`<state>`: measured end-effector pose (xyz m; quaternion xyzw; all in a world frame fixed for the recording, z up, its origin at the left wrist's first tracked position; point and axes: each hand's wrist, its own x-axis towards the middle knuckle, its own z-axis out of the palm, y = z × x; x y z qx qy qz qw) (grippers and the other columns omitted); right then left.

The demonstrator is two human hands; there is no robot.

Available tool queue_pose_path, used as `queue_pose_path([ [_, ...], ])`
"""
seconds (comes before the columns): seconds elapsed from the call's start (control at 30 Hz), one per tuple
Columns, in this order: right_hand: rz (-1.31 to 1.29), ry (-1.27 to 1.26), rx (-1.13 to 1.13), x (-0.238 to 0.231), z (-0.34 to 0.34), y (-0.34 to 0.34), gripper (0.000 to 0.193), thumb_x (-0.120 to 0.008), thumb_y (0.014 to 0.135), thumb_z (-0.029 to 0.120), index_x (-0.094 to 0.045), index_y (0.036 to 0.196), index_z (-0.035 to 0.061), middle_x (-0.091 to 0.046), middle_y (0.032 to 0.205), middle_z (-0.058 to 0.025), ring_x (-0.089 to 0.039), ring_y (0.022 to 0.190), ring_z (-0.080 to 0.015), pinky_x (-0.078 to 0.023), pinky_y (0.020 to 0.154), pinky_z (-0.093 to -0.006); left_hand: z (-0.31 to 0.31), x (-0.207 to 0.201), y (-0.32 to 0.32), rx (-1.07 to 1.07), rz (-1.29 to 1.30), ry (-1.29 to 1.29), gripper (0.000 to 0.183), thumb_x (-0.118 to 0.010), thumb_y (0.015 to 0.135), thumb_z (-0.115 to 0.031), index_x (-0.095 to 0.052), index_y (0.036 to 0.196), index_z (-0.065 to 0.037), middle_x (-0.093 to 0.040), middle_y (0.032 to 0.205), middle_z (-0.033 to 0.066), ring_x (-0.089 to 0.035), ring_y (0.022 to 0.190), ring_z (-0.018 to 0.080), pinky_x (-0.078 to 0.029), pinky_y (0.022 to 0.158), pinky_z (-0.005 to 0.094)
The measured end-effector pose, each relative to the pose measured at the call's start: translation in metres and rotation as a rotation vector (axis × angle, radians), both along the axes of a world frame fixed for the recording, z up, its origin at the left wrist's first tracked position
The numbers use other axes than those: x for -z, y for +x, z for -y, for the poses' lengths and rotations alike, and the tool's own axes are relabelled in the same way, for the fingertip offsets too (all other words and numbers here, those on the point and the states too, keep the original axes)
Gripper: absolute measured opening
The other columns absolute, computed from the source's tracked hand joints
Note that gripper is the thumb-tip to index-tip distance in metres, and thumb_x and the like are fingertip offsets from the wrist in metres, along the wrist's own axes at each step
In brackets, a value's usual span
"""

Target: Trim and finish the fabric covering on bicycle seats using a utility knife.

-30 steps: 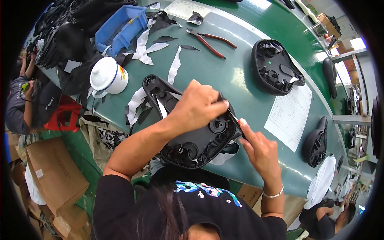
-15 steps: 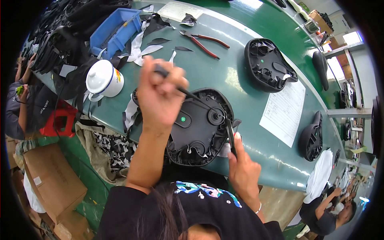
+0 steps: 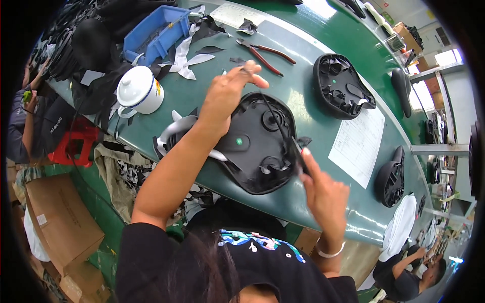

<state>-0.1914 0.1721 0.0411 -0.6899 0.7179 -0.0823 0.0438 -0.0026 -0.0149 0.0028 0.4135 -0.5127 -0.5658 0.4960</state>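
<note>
A black bicycle saddle [image 3: 255,164] lies upside down at the table's near edge, its hollow underside facing up. My left hand [image 3: 225,98] is over its far left rim, fingers pinched on a thin black strip [image 3: 275,113] that stretches across the saddle to its right rim. There my right hand [image 3: 327,199] grips a slim dark knife [image 3: 298,155], blurred by motion, with its blade against the rim. Pale grey material [image 3: 174,130] curls around the saddle's narrow end, partly behind my left forearm. Dark scrap [image 3: 304,142] sticks out beside the blade.
Red-handled cutters [image 3: 268,58] lie beyond the saddle. A white lidded mug [image 3: 140,90], a blue bin [image 3: 156,35] and fabric scraps sit left. Another upturned saddle [image 3: 343,86] and a paper sheet [image 3: 358,146] are right. Other people work at both sides.
The saddle has turned and tilted on the table. My left hand has moved right and away from me, still with the black strip. My right hand has shifted slightly right with the knife.
</note>
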Motion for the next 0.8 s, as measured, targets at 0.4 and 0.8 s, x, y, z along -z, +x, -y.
queue_pose_path([
  [0.4, -0.025, 0.29, -0.451, -0.037, 0.069, -0.067, 0.049, -0.062, 0.082, 0.016, -0.055, 0.129, 0.0314, -0.051, 0.065, -0.0071, -0.052, 0.057, -0.0271, -0.042, 0.055, -0.0386, -0.078, -0.03, 0.103, 0.204, -0.791, 0.245, 0.042, -0.028, 0.102, -0.026, -0.042, 0.066, -0.011, -0.038, 0.053, -0.0016, -0.049, 0.063, 0.0157, -0.038, 0.086, 0.0357],
  [0.8, 0.16, 0.378, -0.284, -0.049, 0.047, -0.051, 0.049, -0.061, 0.084, 0.016, -0.05, 0.132, 0.0153, -0.058, 0.065, -0.0151, -0.057, 0.058, -0.0356, -0.043, 0.054, -0.0404, 0.006, -0.019, 0.01, 0.672, 1.086, -0.916, 0.024, -0.061, 0.088, -0.023, -0.061, 0.102, -0.004, -0.062, 0.089, 0.0105, -0.06, 0.08, 0.027, -0.045, 0.081, 0.0428],
])
